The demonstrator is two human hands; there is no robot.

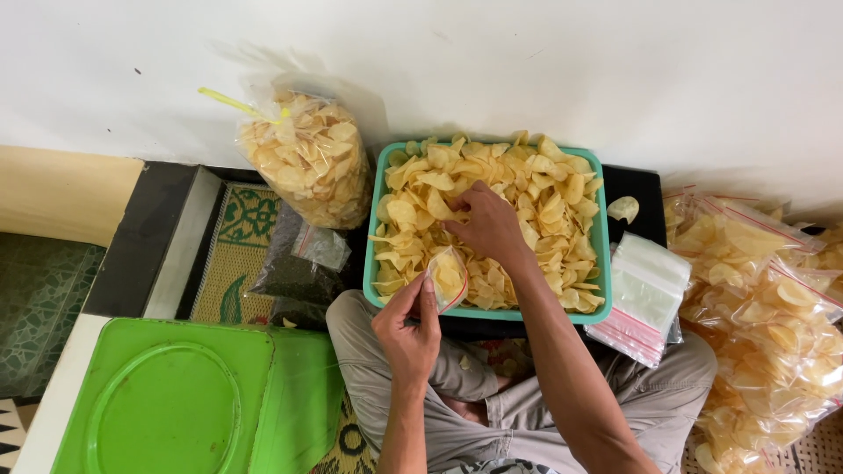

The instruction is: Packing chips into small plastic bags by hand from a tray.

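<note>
A teal tray [601, 230] heaped with pale yellow chips [540, 197] sits in front of my crossed legs. My left hand [407, 326] holds a small clear zip bag [448, 276] with some chips inside, at the tray's near edge. My right hand [486, 221] reaches into the heap, fingers closed around chips near the tray's middle.
A large tied clear bag of chips [309, 158] leans on the white wall at the back left. A stack of empty zip bags [644, 294] lies right of the tray, with several filled small bags [760, 290] beyond. A green lid [189, 395] lies at the left; a dark packet [294, 263] sits beside the tray.
</note>
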